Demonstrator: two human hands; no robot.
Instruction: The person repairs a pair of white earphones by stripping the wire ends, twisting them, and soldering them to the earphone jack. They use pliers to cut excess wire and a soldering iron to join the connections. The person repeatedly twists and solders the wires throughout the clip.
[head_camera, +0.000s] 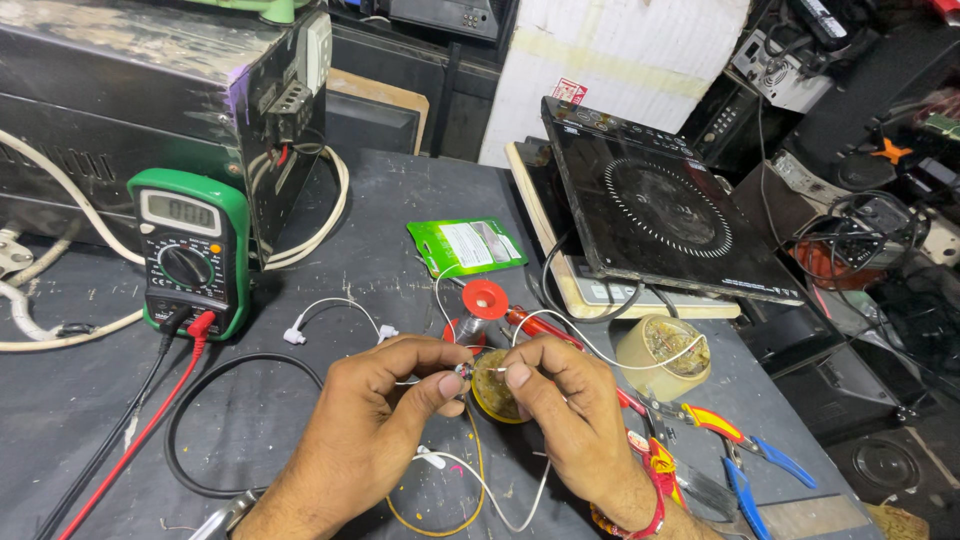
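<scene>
My left hand (385, 400) and my right hand (565, 410) meet low in the middle of the view, fingertips pinched together on a thin white wire (480, 370) with a small part between them. The wire runs on under my hands as a loop (500, 500) on the dark tabletop. Just behind my fingers lies a round yellow tin of solder paste (492, 395). A red spool on a stand (485, 300) is behind that.
A green multimeter (192, 250) with red and black leads leans on a metal box (150, 90) at left. An induction cooktop (655, 205) rests tilted at right, above a tape roll (663, 355). Pliers with red and blue handles (735, 455) and a green packet (467, 245) lie nearby.
</scene>
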